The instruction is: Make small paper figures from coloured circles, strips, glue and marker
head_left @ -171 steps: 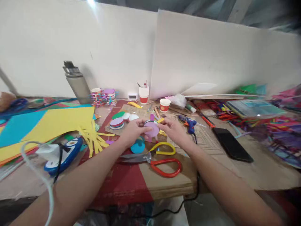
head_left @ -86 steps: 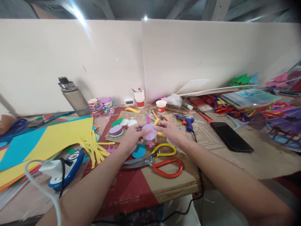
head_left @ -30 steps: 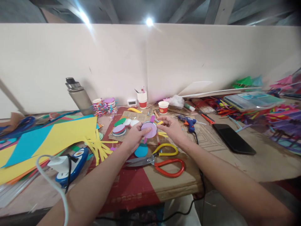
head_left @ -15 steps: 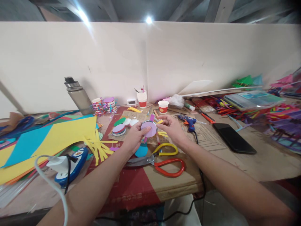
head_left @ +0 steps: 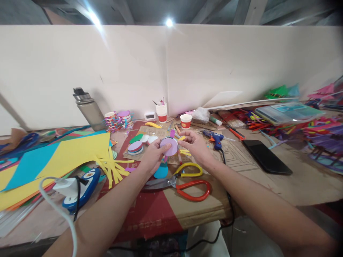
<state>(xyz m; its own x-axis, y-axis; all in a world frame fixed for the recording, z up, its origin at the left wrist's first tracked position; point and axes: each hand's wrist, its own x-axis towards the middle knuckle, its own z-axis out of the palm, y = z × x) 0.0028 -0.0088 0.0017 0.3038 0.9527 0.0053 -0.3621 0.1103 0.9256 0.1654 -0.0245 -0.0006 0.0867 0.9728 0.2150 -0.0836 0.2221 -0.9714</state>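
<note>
Over the middle of the bench point(head_left: 268, 192), from the head camera, we pinch a purple disc point(head_left: 173, 146) in our left hand point(head_left: 152, 157) and a short yellow strip point(head_left: 182, 138) in our right hand point(head_left: 195, 145). The strip lies at the disc's right edge, slanting far right, nearer our right hand. Beyond, stacked cups point(head_left: 162, 116) hold thin tools point(head_left: 162, 101); we cannot tell what the single cup point(head_left: 185, 122) or far-right box point(head_left: 291, 113) contains.

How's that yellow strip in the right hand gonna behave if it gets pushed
The yellow strip is probably very light, being small and narrow. The end showing past the right hand looks straight, so it may withstand a gentle nudge; looking paper-thin, it'd likely buckle under more.
</note>
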